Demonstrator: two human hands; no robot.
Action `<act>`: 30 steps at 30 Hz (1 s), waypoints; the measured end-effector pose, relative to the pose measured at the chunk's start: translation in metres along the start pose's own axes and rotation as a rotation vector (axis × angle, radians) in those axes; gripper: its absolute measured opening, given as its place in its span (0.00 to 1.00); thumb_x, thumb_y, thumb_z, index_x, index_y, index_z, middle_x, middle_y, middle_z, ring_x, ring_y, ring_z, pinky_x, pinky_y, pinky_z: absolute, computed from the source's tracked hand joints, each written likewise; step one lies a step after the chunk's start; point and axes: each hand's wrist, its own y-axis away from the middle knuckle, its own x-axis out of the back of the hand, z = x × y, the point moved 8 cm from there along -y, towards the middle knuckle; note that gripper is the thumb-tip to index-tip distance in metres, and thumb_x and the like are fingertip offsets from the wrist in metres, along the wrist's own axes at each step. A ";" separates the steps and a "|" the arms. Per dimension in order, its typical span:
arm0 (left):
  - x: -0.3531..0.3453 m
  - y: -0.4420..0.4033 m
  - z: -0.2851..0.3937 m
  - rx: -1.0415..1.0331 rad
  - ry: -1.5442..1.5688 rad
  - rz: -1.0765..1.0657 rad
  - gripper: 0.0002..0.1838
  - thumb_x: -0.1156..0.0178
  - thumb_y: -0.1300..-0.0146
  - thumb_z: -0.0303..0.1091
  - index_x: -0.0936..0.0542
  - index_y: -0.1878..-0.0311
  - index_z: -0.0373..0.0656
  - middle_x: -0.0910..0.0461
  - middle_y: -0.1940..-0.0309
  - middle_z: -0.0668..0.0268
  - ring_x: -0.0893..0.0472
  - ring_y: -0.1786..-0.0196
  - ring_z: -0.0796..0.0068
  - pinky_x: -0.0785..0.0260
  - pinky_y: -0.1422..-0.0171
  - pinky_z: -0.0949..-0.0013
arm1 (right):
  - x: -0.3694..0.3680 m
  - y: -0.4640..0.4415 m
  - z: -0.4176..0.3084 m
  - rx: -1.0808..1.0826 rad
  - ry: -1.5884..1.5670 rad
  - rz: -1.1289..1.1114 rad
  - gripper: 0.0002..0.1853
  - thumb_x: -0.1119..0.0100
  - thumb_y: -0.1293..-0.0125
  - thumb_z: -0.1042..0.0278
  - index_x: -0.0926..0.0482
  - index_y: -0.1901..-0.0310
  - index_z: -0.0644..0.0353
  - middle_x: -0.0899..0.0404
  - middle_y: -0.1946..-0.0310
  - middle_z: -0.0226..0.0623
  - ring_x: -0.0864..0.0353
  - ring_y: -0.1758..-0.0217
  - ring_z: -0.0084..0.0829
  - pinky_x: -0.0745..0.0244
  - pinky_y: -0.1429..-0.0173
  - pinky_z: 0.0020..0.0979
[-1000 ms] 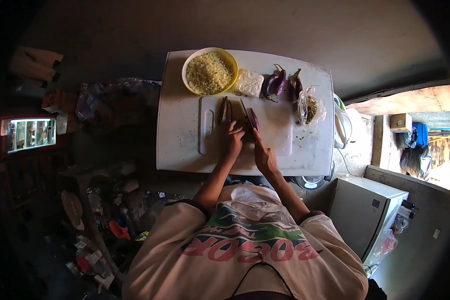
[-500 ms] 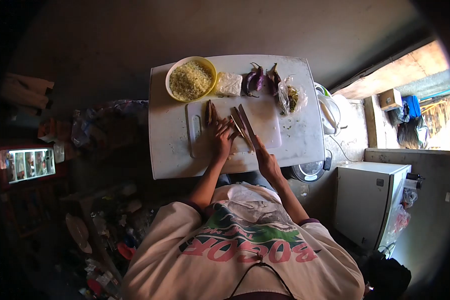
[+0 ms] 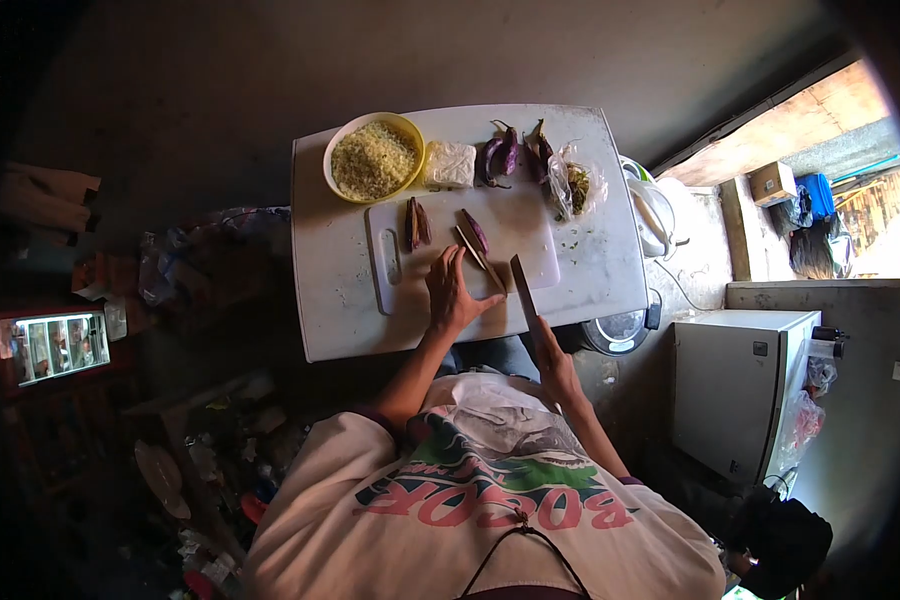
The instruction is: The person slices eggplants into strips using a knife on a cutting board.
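My left hand (image 3: 452, 292) is over the white cutting board (image 3: 530, 235), thumb and fingers spread, beside a long pale-faced eggplant piece (image 3: 481, 258); whether it touches the piece is unclear. A purple eggplant piece (image 3: 476, 230) lies just beyond. My right hand (image 3: 557, 368) is wrapped round the handle of a knife (image 3: 523, 286), whose blade points away from me over the board's near right part. Cut eggplant pieces (image 3: 417, 223) rest on the board's left side.
Behind the board stand a yellow bowl (image 3: 416, 171) of chopped pale food and a wrapped white block (image 3: 450, 165). Whole eggplants (image 3: 500, 155) and a clear plastic bag (image 3: 577, 188) with greens are at the back right of the white table (image 3: 620, 250).
The knife has come off the eggplant and moved right and toward me with my right hand. My left hand's fingers have spread, and the cut pieces lie apart on the board.
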 end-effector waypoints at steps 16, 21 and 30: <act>0.005 0.013 -0.024 0.026 -0.040 -0.070 0.43 0.20 0.57 0.51 0.26 0.38 0.47 0.24 0.39 0.66 0.26 0.36 0.56 0.37 0.35 0.44 | -0.067 -0.045 -0.039 0.080 0.013 -0.024 0.34 0.56 0.25 0.74 0.49 0.20 0.45 0.20 0.49 0.60 0.16 0.63 0.60 0.23 0.60 0.44; 0.018 0.006 -0.035 -0.137 0.072 -0.053 0.26 0.23 0.51 0.38 0.19 0.48 0.45 0.18 0.47 0.64 0.21 0.44 0.56 0.29 0.41 0.53 | -0.080 -0.060 -0.066 0.037 -0.105 -0.061 0.30 0.59 0.23 0.74 0.46 0.21 0.53 0.36 0.26 0.53 0.34 0.25 0.51 0.34 0.27 0.40; 0.049 -0.004 -0.055 -0.049 0.119 0.078 0.30 0.23 0.51 0.36 0.22 0.44 0.43 0.19 0.48 0.58 0.19 0.44 0.53 0.26 0.42 0.55 | -0.091 -0.079 -0.073 0.173 -0.206 -0.004 0.34 0.59 0.28 0.83 0.47 0.21 0.55 0.35 0.26 0.51 0.37 0.21 0.43 0.40 0.24 0.35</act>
